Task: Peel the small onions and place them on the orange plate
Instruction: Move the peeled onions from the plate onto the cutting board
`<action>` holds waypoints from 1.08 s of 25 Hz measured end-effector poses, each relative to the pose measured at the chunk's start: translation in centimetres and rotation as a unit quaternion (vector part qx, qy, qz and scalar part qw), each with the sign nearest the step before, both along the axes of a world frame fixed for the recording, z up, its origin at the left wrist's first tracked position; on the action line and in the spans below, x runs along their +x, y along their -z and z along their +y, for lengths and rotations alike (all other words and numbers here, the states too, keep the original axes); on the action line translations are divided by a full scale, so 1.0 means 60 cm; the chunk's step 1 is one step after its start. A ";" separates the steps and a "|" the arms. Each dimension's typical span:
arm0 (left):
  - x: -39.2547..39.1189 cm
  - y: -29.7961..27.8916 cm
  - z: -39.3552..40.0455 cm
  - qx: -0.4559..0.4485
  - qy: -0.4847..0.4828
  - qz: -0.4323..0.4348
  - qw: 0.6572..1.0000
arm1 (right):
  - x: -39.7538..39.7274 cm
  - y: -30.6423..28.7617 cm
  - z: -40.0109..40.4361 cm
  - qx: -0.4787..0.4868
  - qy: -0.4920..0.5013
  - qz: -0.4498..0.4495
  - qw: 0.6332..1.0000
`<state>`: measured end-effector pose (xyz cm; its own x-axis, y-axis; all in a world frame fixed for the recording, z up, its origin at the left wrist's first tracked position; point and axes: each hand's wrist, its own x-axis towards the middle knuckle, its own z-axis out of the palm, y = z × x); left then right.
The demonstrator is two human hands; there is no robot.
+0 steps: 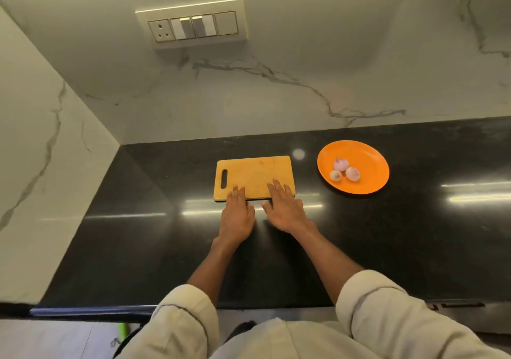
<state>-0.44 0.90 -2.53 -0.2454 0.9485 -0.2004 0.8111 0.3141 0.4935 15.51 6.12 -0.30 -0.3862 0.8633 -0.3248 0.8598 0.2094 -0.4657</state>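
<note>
Three small pinkish onions point(344, 171) lie together on the orange plate point(367, 165), which sits on the black counter to the right. A wooden cutting board point(253, 173) with a handle slot lies in the middle. My left hand point(237, 214) lies flat, fingers straight, its fingertips over the board's near edge. My right hand point(284, 206) lies flat beside it, fingers reaching onto the board's near right part. Neither hand holds anything.
The black counter point(138, 234) meets a marble wall at the back and left. A switch panel point(193, 23) is mounted on the back wall. The counter's front edge runs just before my rolled-up sleeves.
</note>
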 end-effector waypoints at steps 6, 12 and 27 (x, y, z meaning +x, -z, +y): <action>0.007 0.013 -0.032 -0.035 0.045 0.027 0.998 | 0.008 0.013 -0.014 0.039 0.020 -0.054 0.998; 0.034 0.015 -0.114 -0.040 0.083 0.048 0.995 | 0.039 0.038 -0.104 0.105 0.061 -0.062 0.991; 0.137 -0.019 -0.028 0.049 0.186 0.036 0.981 | 0.151 -0.020 -0.051 0.149 0.323 0.136 0.925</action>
